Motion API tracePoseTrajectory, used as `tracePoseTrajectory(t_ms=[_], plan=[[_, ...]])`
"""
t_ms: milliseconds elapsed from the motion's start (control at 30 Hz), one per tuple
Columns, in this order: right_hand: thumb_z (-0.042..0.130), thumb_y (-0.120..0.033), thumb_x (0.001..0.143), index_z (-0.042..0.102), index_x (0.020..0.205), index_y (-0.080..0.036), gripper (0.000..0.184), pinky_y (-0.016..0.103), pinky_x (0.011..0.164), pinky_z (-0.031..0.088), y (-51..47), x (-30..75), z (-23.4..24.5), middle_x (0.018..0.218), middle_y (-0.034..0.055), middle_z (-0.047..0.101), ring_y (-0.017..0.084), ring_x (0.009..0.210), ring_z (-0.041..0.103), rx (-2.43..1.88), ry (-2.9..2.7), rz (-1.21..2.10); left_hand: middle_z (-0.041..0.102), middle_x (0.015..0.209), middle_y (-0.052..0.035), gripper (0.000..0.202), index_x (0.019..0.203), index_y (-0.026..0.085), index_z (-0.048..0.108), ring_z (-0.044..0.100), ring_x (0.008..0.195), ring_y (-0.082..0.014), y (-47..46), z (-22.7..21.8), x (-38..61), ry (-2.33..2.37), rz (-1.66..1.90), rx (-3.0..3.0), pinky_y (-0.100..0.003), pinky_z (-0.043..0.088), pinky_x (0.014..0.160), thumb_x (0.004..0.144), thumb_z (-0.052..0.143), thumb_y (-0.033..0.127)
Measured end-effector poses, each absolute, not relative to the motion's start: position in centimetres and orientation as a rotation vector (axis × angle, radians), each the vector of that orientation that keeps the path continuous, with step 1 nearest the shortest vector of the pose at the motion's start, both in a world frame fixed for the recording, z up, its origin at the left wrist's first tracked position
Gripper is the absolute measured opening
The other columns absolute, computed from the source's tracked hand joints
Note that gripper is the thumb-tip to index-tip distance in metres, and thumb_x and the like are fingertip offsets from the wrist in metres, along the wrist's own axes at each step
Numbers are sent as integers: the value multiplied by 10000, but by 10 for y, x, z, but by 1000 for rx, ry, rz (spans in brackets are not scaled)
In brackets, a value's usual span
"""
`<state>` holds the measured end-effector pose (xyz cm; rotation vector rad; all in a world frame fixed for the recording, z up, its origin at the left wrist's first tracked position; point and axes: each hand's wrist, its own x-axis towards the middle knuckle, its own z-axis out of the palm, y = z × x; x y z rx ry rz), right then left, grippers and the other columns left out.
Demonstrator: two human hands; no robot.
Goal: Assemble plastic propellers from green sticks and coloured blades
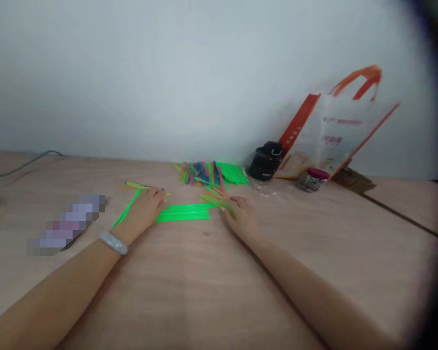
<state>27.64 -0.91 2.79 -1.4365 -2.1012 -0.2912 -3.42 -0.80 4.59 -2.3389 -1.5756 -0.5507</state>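
My left hand, with a pale band on the wrist, rests over the left end of a row of bright green flat strips. Its fingers are curled together, and what they grip is hidden. Several yellow, orange and blue strips stick out behind this hand, and one green strip slants past its left side. At the row's right end, my right hand is closed on a few yellow-green and orange strips, which point left from its fingertips.
Behind the hands lies a pile of multicoloured strips beside a green bundle. A black lidded container, a jar with a dark red lid and a white-and-orange bag stand at right. A blurred-out long object lies left.
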Motion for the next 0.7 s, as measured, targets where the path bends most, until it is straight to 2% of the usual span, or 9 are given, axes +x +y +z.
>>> tracePoseTrajectory(t_ms=[200,367,533,700], plan=[[509,-223,845,660,1001,-159,226,371,863,412,-3,284,28,1048,123,624,249,978,539,-1630,-2190,-321,559,1015,-89,209,1003,160,599,513,962,-218,-32,41,7,-1236,-436,-2673,-370,434,877,909,455,279],[526,-242,844,648,1050,-182,247,346,852,414,-2,284,27,1055,104,618,231,976,539,-1582,-2192,-324,571,980,-78,210,953,159,604,518,942,-202,-34,38,9,-1255,-401,-2717,-353,434,866,927,415,247],[528,-237,846,670,943,-166,186,338,854,409,-2,283,27,1024,109,618,227,962,533,-1562,-2220,-346,584,968,-87,219,954,141,612,532,926,-208,-32,39,8,-1295,-394,-2711,-356,440,864,923,431,260],[540,-230,837,650,952,-164,172,328,861,405,-3,282,27,1029,104,613,224,973,524,-1533,-2217,-359,583,970,-84,215,944,151,628,530,926,-202,-34,41,10,-1286,-416,-2727,-343,447,850,919,446,262]])
